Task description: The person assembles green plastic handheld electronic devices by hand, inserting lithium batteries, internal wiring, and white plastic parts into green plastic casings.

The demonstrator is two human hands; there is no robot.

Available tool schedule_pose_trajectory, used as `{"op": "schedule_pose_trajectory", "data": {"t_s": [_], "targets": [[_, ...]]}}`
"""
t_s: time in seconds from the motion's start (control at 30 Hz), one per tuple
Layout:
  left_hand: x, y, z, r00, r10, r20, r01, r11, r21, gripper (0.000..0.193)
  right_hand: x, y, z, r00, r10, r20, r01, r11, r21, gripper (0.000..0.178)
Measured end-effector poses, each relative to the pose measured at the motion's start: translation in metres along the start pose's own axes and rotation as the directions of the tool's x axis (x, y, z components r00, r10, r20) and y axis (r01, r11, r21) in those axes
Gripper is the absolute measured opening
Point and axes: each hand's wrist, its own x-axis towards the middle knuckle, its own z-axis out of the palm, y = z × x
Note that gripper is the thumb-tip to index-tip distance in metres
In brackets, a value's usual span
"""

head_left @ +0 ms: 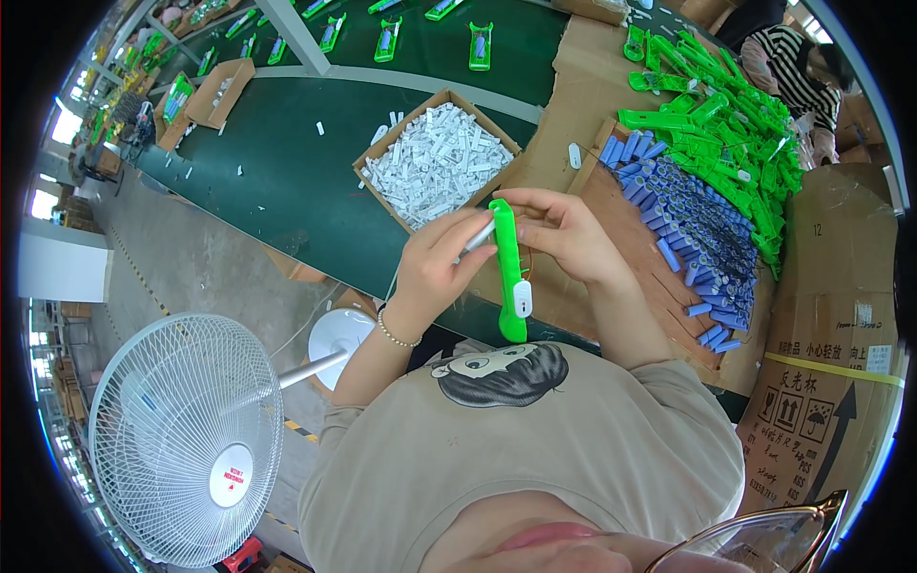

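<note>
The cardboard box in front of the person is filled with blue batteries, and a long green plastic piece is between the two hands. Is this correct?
The contents are wrong: in the head view, the cardboard box is filled with small white pieces. The green plastic piece is indeed between the left hand and right hand.

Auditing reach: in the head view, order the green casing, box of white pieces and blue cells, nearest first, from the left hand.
1. Green casing: at the left hand, right side.
2. Box of white pieces: just ahead.
3. Blue cells: farther right.
</note>
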Motion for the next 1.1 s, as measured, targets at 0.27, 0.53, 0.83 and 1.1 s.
{"op": "schedule_pose_trajectory", "data": {"t_s": [0.27, 0.53, 0.83, 1.1], "targets": [[-0.004, 0.001, 0.005, 0.982, 0.04, -0.186, -0.008, 0.985, 0.172, 0.031, -0.002, 0.011, 0.009, 0.99, -0.105, 0.089, 0.094, 0.988, 0.12, 0.05], [-0.009, 0.0, 0.011, 0.926, -0.364, 0.098, 0.346, 0.716, -0.607, 0.064, -0.001, 0.004, 0.008, 0.986, -0.024, 0.165, -0.064, 0.861, 0.505, 0.048], [0.001, 0.007, -0.018, 0.974, -0.093, 0.207, 0.152, 0.945, -0.29, 0.075, -0.008, 0.016, 0.009, 0.973, 0.018, 0.228, -0.112, 0.907, 0.406, 0.053], [0.007, -0.018, -0.01, 0.857, -0.055, 0.512, 0.433, 0.613, -0.661, 0.082, -0.01, 0.017, 0.018, 0.94, 0.04, 0.339, -0.18, 0.902, 0.392, 0.055]]}}
